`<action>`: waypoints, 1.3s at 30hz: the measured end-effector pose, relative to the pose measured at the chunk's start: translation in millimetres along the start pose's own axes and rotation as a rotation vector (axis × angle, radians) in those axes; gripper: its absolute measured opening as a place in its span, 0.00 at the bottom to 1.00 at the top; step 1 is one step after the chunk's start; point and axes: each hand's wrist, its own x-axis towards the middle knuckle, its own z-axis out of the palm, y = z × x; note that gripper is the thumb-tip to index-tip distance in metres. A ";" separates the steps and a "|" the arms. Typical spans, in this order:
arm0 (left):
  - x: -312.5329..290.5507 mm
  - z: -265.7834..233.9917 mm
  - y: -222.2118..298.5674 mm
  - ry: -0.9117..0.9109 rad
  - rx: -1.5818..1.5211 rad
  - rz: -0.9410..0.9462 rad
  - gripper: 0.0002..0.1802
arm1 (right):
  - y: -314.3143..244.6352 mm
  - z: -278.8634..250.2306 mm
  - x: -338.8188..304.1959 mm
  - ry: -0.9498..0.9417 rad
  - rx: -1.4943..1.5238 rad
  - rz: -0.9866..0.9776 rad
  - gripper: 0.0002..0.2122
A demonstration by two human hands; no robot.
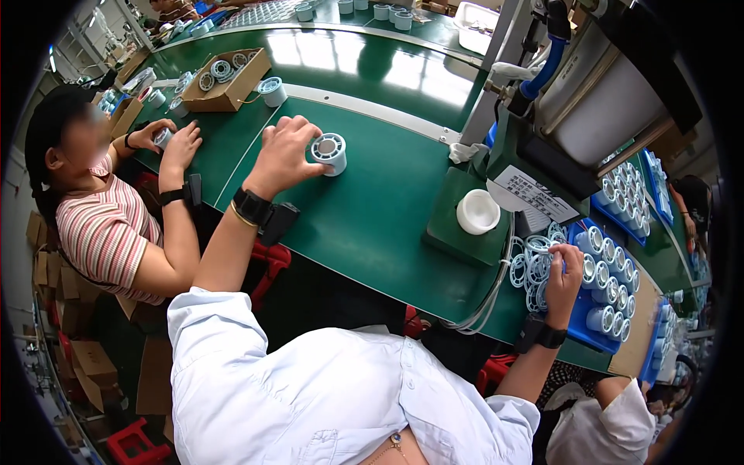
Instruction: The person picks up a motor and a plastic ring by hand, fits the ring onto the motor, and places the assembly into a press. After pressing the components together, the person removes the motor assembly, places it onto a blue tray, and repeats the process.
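Observation:
My left hand (285, 157) reaches out over the green table and is closed on a pale blue cylindrical housing (338, 161). The housing stands upright, its slotted round end facing up, with thumb and fingers on its rim and side. At the right, my right hand (564, 285) is at a loose pile of pale blue slotted rings (530, 271). Its fingers are curled together at the pile's edge. What lies between those fingertips, if anything, is too small to tell. A white round cup-shaped fixture (478, 212) sits on the green press base (449, 225) between my hands.
A press with a large cylinder (597, 101) rises above the fixture. Blue trays (581, 322) of housings stand right of the rings. Cables (484, 310) hang over the table edge. On the left, a co-worker (101, 209) handles a part near a cardboard box (232, 93) of rings.

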 end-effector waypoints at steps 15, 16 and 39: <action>18.9 34.9 89.7 0.243 -0.769 0.398 0.30 | -3.0 1.2 -3.8 0.128 0.008 -0.032 0.06; 21.2 34.3 102.3 0.333 -0.729 0.440 0.30 | -2.9 1.5 -4.0 0.142 0.018 -0.043 0.06; 49.7 62.9 142.1 0.159 -0.930 0.505 0.31 | -20.8 24.5 13.8 -0.238 -0.188 -0.149 0.16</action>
